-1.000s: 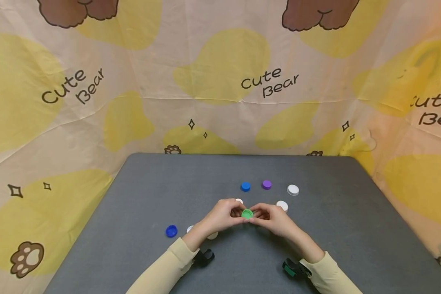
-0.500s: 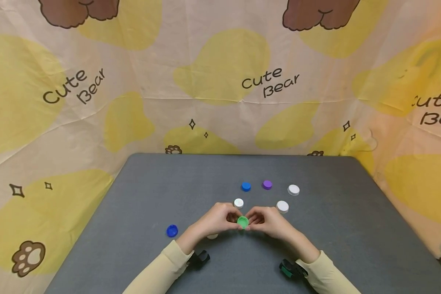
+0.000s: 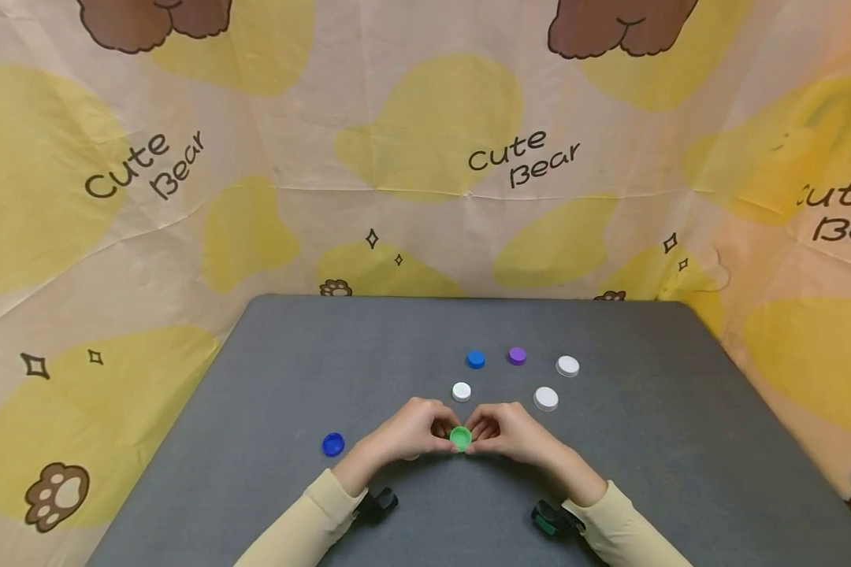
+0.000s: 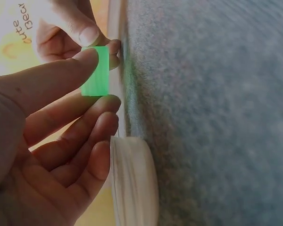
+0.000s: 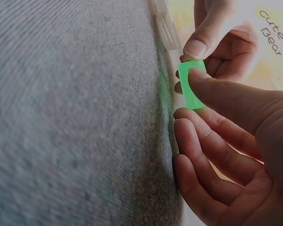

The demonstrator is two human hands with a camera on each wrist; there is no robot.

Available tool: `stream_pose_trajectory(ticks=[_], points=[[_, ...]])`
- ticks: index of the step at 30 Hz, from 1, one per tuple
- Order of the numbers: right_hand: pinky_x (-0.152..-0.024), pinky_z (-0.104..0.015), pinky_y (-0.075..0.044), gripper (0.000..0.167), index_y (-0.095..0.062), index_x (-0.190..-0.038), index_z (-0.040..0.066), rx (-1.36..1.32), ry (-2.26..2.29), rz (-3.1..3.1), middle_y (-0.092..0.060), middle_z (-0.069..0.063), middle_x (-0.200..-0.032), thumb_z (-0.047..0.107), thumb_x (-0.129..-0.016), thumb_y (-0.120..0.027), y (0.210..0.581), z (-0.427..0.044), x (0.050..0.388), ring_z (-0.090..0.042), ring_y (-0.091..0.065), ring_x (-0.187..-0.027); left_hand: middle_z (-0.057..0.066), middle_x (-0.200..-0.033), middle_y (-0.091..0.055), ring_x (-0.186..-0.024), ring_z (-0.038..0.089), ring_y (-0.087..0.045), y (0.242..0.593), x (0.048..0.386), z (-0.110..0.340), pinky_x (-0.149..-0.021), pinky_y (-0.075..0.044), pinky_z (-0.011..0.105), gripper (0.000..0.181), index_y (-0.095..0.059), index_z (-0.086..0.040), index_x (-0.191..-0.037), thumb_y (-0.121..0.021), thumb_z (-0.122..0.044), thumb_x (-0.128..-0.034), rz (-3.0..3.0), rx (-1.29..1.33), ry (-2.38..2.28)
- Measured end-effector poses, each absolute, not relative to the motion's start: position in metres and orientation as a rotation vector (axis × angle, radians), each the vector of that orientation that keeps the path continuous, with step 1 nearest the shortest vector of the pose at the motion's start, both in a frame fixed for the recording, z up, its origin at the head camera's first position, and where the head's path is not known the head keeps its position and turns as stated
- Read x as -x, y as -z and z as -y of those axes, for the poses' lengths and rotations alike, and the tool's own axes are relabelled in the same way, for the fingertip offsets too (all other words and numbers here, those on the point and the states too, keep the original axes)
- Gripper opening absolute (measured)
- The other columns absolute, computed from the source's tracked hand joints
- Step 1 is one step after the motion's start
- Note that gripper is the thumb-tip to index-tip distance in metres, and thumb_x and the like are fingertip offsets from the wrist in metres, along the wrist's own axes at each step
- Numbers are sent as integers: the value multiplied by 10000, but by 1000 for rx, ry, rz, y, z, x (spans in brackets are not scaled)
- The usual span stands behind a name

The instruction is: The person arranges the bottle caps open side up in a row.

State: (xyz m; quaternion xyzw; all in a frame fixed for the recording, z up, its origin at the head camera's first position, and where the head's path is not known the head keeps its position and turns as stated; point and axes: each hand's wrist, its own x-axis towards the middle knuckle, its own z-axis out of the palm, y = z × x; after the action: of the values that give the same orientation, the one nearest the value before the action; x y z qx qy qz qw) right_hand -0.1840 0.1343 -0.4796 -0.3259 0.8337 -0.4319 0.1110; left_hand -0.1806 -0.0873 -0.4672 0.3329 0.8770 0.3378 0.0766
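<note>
A bright green bottle cap (image 3: 460, 439), its hollow side facing up, is held between both hands just over the grey table. My left hand (image 3: 414, 429) pinches its left side, thumb against the ridged wall, as the left wrist view shows on the cap (image 4: 102, 77). On the opposite side my right hand (image 3: 516, 431) pinches the same cap (image 5: 190, 92) between thumb and fingers. Close under the left hand's outer fingers stands a whitish cap (image 4: 134, 183), mostly hidden in the head view.
Beyond the hands on the grey table (image 3: 369, 339) lie a small white cap (image 3: 462, 391), a blue cap (image 3: 476, 359), a purple cap (image 3: 517, 356) and two larger white caps, one nearer (image 3: 546, 399), one farther (image 3: 568, 366). A dark blue cap (image 3: 333, 444) lies left.
Both hands have moved the green cap down and slightly left, toward the table's near side. The small white cap behind them has come fully into view; the whitish caps at left are now largely covered.
</note>
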Motion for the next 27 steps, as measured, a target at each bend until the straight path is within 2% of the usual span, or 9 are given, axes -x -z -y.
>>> stream_pose_trajectory(ticks=[5, 27], points=[[-638, -206, -529, 233, -683, -900, 120, 983, 1235, -2461, -687, 53, -763, 254, -753, -805, 481, -131, 184, -24, -641, -697, -27, -814, -652, -703, 47, -582, 469, 180, 90, -630, -460, 141, 224, -733, -141, -929, -816, -234, -743, -2638, -1029, -972], [-627, -186, -511, 223, -687, -893, 131, 1025, 1165, -2468, -668, 74, -754, 231, -740, -815, 482, -121, 184, 12, -603, -678, -33, -804, -622, -709, 63, -544, 470, 179, 98, -640, -437, 152, 221, -738, -153, -920, -829, -188, -721, -2638, -1060, -906]])
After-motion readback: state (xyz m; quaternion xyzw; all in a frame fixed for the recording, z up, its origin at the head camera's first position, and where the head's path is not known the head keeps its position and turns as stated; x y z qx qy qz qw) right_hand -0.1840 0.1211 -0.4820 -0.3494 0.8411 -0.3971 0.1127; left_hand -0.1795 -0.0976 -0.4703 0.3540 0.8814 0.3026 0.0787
